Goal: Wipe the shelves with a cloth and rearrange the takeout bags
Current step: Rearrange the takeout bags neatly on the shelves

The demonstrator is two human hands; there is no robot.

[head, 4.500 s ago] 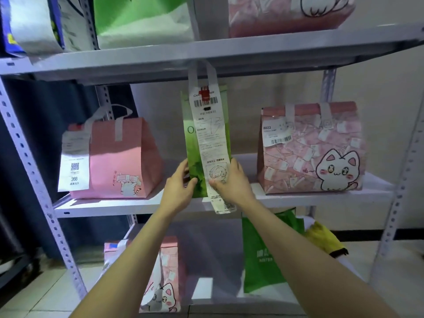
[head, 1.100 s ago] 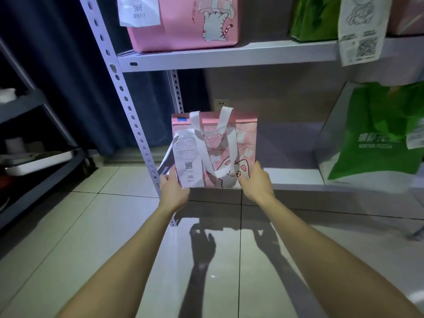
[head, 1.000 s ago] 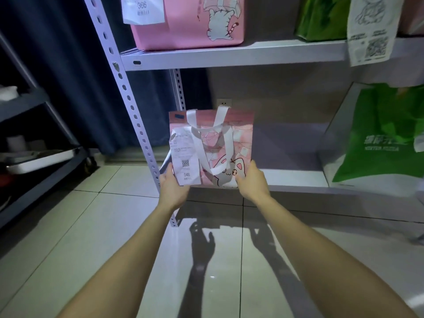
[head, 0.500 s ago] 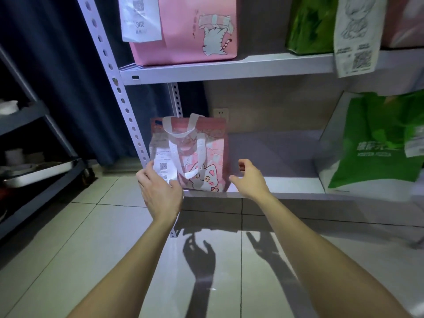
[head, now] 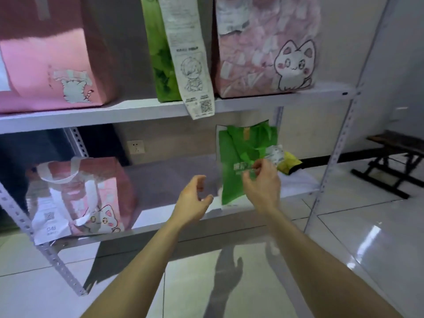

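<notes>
Presently, lower shelf, centre of the frame: right hand raised in front of the green takeout bag, fingers curled toward its face; whether they actually pinch the bag cannot be told through the blur. Left hand just left of it, fingers spread and curved, holding nothing, apart from the bag. A white slip shows at the green bag's right edge, a yellow item behind it. Lower left: small pink cat bag standing on the same shelf, white handles drooping, receipt hanging over the front edge. Upper shelf, left to right: plain pink bag, narrow green bag with long receipt hanging past the shelf edge, large pink cat bag.
</notes>
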